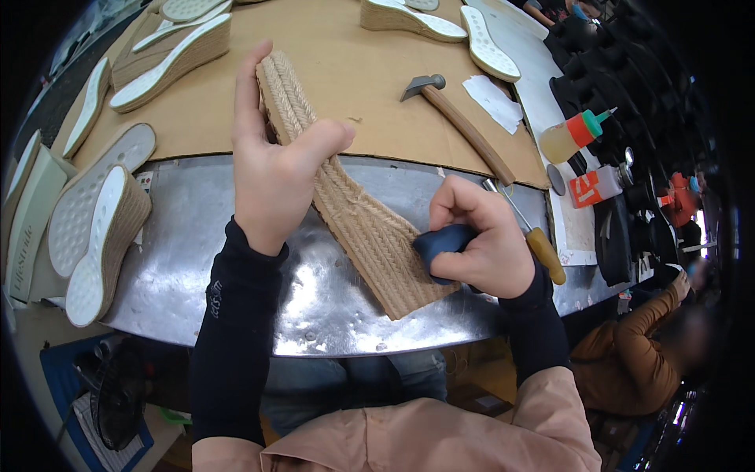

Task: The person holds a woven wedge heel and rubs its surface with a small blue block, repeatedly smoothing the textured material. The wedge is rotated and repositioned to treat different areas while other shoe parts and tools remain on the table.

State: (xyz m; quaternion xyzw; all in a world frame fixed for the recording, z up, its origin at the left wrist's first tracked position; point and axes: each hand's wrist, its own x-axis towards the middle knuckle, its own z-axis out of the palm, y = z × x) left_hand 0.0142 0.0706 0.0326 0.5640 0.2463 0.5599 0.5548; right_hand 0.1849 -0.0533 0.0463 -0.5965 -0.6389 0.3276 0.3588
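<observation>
A wedge shoe sole [358, 212] wrapped in braided tan rope stands on its side over the metal tabletop, its narrow toe end pointing away from me. My left hand [275, 165] grips that narrow end, thumb across the near side and fingers behind it. In my right hand [487, 236] is a bunched dark blue cloth [442, 250], pinched between thumb and fingers. The cloth touches the rope side near the thick heel end. What lies under the cloth is hidden.
A hammer [460, 126] lies on the cardboard [354, 102]. A yellow-handled screwdriver [543, 252], a glue bottle [568, 135] and a red-and-white container [595, 187] sit to the right. Several wedge soles [106, 244] stand left and at the back. A person [641, 346] sits at right.
</observation>
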